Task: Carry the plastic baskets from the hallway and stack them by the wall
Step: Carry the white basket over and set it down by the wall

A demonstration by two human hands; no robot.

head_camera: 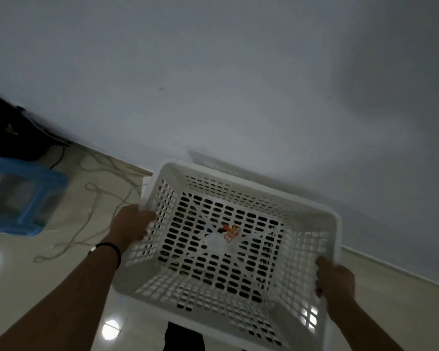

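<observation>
A white plastic basket (223, 239) with slotted walls and a perforated bottom was held between both hands, open side up, close to the pale wall (238, 72) and above the glossy tiled floor (61, 287). The left hand (132, 225) gripped the basket's left rim, its fingers (150, 216) curled over the edge and clamped on the plastic. The right hand (336, 279) gripped the right rim near the near corner, thumb on the inside of the wall and the other fingers wrapped round the outside, out of sight. A dark band (110, 249) circled the left wrist.

Inside the basket, on its bottom, lay a small red and yellow sticker or label (231, 231); its print was too blurred to read. The basket's far edge sat just short of the wall, and a faint shadow of it fell on the wall behind.

To the left, on the floor, stood a blue plastic stool (23, 198), blurred. Thin pale cords (99, 198) lay looped across the floor between the stool and the basket. A dark object (10, 133) sat in the far left corner against the wall; what it was could not be told. Bright spots of light reflected off the tiles near the lower left.
</observation>
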